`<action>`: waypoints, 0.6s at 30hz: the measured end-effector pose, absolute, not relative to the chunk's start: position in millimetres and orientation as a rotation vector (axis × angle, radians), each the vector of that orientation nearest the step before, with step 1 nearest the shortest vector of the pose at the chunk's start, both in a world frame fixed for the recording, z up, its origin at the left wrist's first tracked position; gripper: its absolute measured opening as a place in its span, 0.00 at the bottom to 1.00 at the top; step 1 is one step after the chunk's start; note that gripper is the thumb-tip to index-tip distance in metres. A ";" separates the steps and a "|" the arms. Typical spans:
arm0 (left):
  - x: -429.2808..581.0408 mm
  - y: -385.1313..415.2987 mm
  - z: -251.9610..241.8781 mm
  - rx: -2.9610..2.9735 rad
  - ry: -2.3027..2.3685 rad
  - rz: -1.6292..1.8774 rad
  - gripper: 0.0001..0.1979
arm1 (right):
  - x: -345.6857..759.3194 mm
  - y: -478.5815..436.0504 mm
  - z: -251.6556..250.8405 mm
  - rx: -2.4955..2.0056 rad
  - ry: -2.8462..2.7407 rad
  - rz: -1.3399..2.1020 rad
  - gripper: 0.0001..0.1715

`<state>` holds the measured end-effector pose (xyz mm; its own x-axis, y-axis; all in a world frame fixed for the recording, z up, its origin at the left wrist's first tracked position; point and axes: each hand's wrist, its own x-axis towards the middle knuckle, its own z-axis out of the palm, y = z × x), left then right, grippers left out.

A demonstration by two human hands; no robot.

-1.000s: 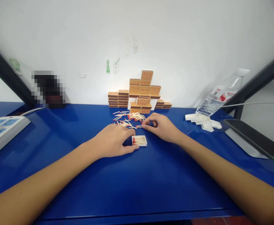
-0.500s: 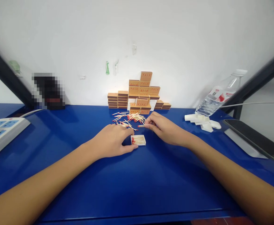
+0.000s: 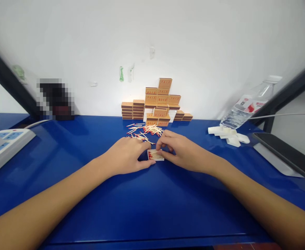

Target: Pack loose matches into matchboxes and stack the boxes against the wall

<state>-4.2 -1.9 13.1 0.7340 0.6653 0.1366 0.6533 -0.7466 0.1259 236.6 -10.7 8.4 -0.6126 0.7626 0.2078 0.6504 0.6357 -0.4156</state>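
Note:
My left hand [image 3: 127, 156] grips the left end of a small white matchbox tray [image 3: 159, 160] between thumb and fingers on the blue table. Several red-tipped matches [image 3: 153, 155] lie inside the tray, heads toward the left. Over the tray's right part is my right hand [image 3: 177, 149], thumb and forefinger pinched at a match whose end is partly hidden by the fingers. Just behind both hands, loose matches [image 3: 152, 129] are scattered in a pile on the table. Matchboxes [image 3: 162, 99] stand stacked against the wall behind the pile.
On the right stand a tilted water bottle [image 3: 242, 107], white plastic pieces [image 3: 227, 133] and a phone [image 3: 285, 152] on a white support. A power strip [image 3: 8, 146] lies at the left. The table [image 3: 142, 208] reaches back to a white wall.
My right hand has moved from the edge of the match pile toward me and left, bringing a match over the tray. My left hand still holds the tray. The view has shifted slightly.

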 end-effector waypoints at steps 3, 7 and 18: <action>-4.3 -2.4 13.7 2.870 1.092 0.256 0.16 | 235.3 -12.0 12.4 -1.092 -2.507 0.401 0.05; -5.3 -1.9 14.4 2.869 1.100 0.235 0.16 | 235.7 -10.6 15.2 -1.078 -2.535 0.379 0.07; 1.4 -10.5 11.3 2.839 0.927 0.260 0.17 | 234.2 22.1 -17.2 -1.120 -2.235 0.331 0.06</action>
<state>1.4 -10.5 11.3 0.7948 0.5950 0.1193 0.5701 -0.7995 0.1894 234.2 22.1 -17.2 -0.4561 0.7903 0.4092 0.6379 0.6109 -0.4688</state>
